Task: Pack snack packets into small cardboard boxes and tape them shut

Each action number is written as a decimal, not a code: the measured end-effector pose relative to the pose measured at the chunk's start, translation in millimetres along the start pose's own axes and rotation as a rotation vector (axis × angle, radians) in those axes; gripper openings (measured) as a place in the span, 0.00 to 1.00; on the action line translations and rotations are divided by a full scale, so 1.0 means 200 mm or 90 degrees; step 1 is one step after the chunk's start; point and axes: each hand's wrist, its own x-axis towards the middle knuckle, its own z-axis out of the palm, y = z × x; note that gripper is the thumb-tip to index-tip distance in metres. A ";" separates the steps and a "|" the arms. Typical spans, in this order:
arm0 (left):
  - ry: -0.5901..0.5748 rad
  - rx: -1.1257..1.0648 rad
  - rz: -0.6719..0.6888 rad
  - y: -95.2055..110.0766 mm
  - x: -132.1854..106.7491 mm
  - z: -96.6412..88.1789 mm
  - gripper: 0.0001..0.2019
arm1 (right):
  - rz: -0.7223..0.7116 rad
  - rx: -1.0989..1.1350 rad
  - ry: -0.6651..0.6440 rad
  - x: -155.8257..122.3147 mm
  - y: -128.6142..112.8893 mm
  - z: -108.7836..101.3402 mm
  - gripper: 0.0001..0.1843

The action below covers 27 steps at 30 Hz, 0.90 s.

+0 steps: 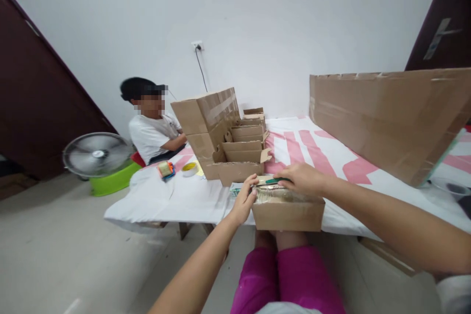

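Observation:
A small taped cardboard box sits at the table's front edge, just above my knees. My left hand grips its left side, with the fingertips on the top corner. My right hand is closed around a slim green utility knife, held low across the box's top. Clear tape shines on that top surface, and a dark line runs along it beside the knife. The knife's tip is too small to make out. Behind the box stands a row of open cardboard boxes with raised flaps.
Stacked closed boxes stand left of the row. A tape dispenser and a tape roll lie on the table's left. A large carton stands right. Beyond the left edge are a seated person and a fan.

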 end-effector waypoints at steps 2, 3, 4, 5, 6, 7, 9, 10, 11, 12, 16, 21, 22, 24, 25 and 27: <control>0.010 -0.004 0.008 -0.02 -0.01 0.01 0.21 | 0.000 -0.022 -0.012 0.00 -0.01 0.01 0.12; 0.013 -0.003 0.014 -0.03 -0.02 0.01 0.21 | 0.005 -0.025 -0.015 -0.02 0.00 0.01 0.12; 0.016 -0.003 0.018 -0.03 -0.03 0.01 0.21 | 0.012 -0.023 -0.021 -0.06 0.02 -0.01 0.12; 0.017 -0.005 0.018 -0.04 -0.03 0.01 0.21 | 0.023 -0.015 -0.031 -0.10 0.04 -0.03 0.13; 0.018 -0.008 0.017 -0.04 -0.04 0.01 0.22 | 0.038 0.000 -0.044 -0.15 0.07 -0.06 0.13; 0.019 -0.013 0.016 -0.04 -0.04 0.01 0.22 | 0.060 0.020 -0.056 -0.22 0.11 -0.09 0.13; 0.023 -0.027 0.014 -0.05 -0.04 0.03 0.22 | 0.124 0.069 -0.068 -0.35 0.19 -0.15 0.14; 0.028 -0.036 0.015 -0.05 -0.05 0.03 0.22 | 0.165 0.092 -0.064 -0.43 0.24 -0.18 0.14; 0.035 -0.047 0.016 -0.06 -0.05 0.04 0.23 | 0.206 0.112 -0.057 -0.51 0.30 -0.20 0.15; 0.044 -0.058 0.016 -0.06 -0.05 0.05 0.23 | 0.244 0.135 -0.052 -0.58 0.35 -0.21 0.16; 0.074 -0.094 0.014 -0.05 -0.06 0.09 0.23 | 0.382 0.207 -0.032 -0.87 0.59 -0.12 0.25; 0.082 -0.119 0.003 -0.04 -0.06 0.10 0.24 | 0.473 0.137 0.055 -1.07 0.78 0.21 0.22; 0.083 -0.117 0.000 -0.04 -0.06 0.10 0.24 | 0.476 0.113 0.048 -1.08 0.79 0.27 0.22; 0.087 -0.113 -0.006 -0.04 -0.06 0.10 0.24 | 0.477 0.070 0.022 -1.09 0.81 0.35 0.22; 0.090 -0.113 -0.008 -0.04 -0.07 0.10 0.24 | 0.478 0.053 0.011 -1.08 0.81 0.37 0.23; 0.094 -0.124 -0.009 -0.04 -0.06 0.11 0.24 | 0.474 0.036 0.012 -1.02 0.78 0.36 0.23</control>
